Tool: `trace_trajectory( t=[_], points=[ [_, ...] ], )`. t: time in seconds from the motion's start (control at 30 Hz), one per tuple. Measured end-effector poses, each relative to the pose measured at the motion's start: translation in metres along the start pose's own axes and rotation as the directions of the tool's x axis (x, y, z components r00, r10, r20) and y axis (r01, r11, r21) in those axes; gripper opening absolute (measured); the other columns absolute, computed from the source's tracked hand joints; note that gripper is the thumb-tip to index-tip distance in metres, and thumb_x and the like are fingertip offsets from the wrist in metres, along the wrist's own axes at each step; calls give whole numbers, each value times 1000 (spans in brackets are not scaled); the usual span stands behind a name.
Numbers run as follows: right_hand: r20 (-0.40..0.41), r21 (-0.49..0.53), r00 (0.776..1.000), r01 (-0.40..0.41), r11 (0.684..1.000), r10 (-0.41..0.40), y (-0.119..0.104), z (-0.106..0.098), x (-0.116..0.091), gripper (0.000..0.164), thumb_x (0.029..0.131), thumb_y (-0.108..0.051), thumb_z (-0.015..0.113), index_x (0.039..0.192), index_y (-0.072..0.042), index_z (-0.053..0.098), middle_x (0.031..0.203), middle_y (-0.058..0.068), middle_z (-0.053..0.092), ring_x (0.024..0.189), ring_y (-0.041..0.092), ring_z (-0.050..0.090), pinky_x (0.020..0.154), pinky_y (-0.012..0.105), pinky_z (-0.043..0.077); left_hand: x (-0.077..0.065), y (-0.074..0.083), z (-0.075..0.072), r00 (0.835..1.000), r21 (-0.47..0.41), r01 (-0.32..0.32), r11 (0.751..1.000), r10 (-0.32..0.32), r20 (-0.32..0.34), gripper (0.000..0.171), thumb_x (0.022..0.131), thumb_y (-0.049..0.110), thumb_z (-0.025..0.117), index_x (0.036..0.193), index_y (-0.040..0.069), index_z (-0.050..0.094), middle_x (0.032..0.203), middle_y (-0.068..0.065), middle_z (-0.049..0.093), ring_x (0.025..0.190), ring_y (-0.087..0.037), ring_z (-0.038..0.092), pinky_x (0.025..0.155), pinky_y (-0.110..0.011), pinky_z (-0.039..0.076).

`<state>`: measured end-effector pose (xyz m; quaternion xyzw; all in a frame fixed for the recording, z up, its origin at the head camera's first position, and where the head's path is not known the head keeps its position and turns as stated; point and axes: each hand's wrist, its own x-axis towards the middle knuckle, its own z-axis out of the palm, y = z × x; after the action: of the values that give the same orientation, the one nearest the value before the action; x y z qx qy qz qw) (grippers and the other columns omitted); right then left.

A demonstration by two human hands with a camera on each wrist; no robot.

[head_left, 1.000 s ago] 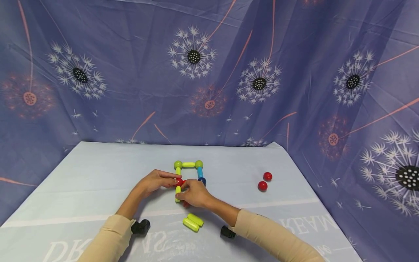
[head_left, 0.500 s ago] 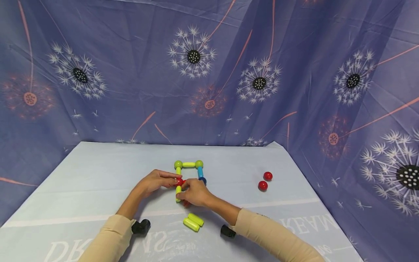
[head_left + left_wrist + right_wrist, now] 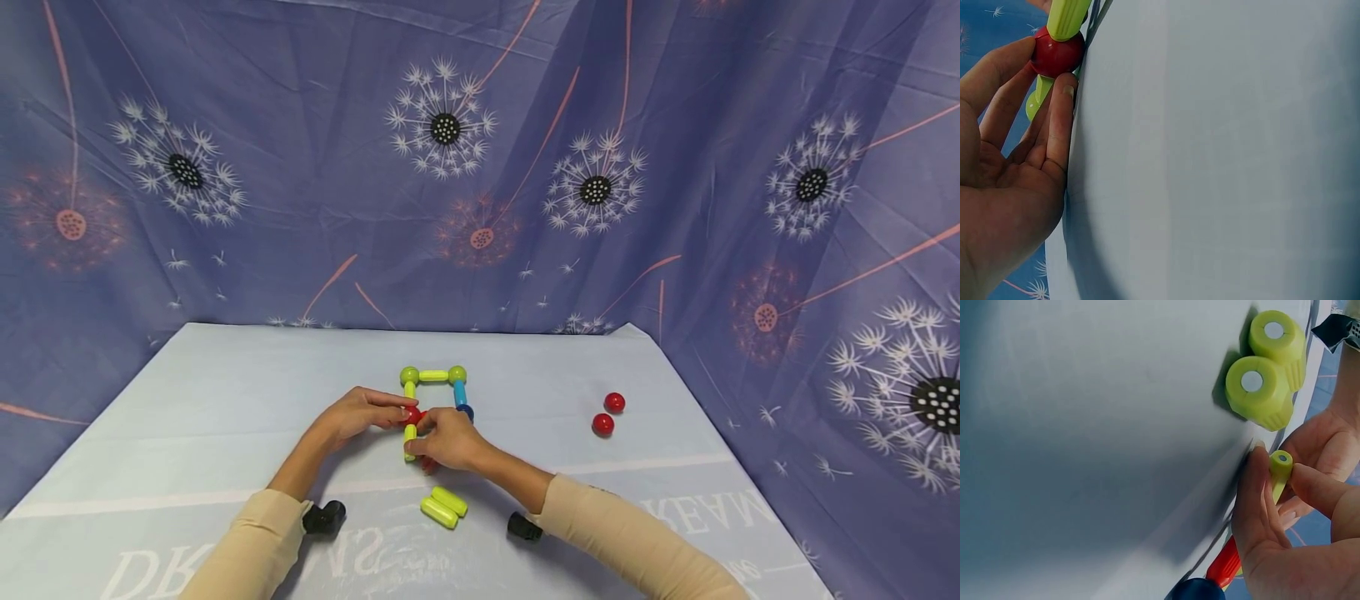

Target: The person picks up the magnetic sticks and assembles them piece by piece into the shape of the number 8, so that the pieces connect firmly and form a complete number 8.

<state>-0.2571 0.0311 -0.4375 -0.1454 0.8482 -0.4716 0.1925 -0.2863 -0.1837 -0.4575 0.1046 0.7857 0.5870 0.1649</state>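
Observation:
A square of magnetic rods and balls lies on the table, with green balls [image 3: 409, 375] at its far corners, a yellow-green rod [image 3: 433, 376] between them, and a blue rod [image 3: 460, 392] leading to a dark blue ball [image 3: 466, 412]. A red rod [image 3: 1225, 562] shows beside that blue ball in the right wrist view. My left hand [image 3: 360, 419] holds the red ball [image 3: 1058, 55] at the near left corner between thumb and fingers. Between thumb and fingers, my right hand [image 3: 452, 440] pinches a yellow-green rod [image 3: 410, 432] that extends toward me from the red ball.
Two loose yellow-green rods [image 3: 438, 512] lie side by side nearer to me. Off to the right sit two red balls [image 3: 603, 425]. Black wrist devices [image 3: 325, 518] show at both sleeves. A purple dandelion-print curtain [image 3: 300, 167] hangs behind the table and along its right side.

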Motion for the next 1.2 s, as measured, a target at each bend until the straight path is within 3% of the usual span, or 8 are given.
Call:
trace_trajectory(
  t=[0.3, 0.53, 0.87, 1.07, 1.2],
  points=[
    [-13, -44, 1000, 17, 999, -17, 2, -8, -3, 33, 89, -19, 79, 111, 2, 67, 73, 10, 73, 60, 19, 69, 53, 26, 52, -1, 1, 1, 1000, 11, 6, 1000, -6, -18, 38, 95, 24, 72, 128, 4, 71, 119, -11, 75, 106, -19, 68, 93, -40, 55],
    [-36, -97, 998, 40, 994, -44, 8, -29, -9, 32, 90, -18, 77, 115, 0, 67, 74, 13, 72, 62, 25, 69, 55, 27, 50, 1, 1, 2, 998, 23, 42, 999, -41, -40, 37, 94, 24, 72, 127, 6, 72, 118, -10, 75, 104, -19, 69, 90, -37, 54],
    [-92, -102, 994, 53, 993, -62, 25, -73, -27, 36, 87, -15, 80, 118, -1, 68, 81, 9, 76, 69, 31, 71, 59, 30, 51, 3, 1, 3, 996, 33, 79, 996, -78, -41, 37, 92, 27, 75, 124, 10, 74, 119, -6, 75, 102, -15, 67, 87, -32, 53],
    [-119, -113, 993, -2, 994, -12, 39, -107, -37, 39, 87, -18, 79, 121, -2, 68, 86, 4, 76, 75, 30, 71, 70, 42, 57, 4, 0, 1, 997, 41, 77, 996, -76, -31, 37, 93, 28, 73, 126, 9, 73, 116, -6, 76, 101, -15, 67, 87, -31, 53],
    [-146, -146, 989, -17, 989, -5, 48, -131, -46, 38, 86, -12, 78, 121, -4, 69, 86, 5, 74, 77, 29, 70, 72, 40, 56, 4, 0, 1, 996, 40, 78, 996, -77, -41, 36, 93, 28, 74, 125, 11, 74, 117, -5, 76, 101, -15, 67, 86, -31, 52]
  ],
)
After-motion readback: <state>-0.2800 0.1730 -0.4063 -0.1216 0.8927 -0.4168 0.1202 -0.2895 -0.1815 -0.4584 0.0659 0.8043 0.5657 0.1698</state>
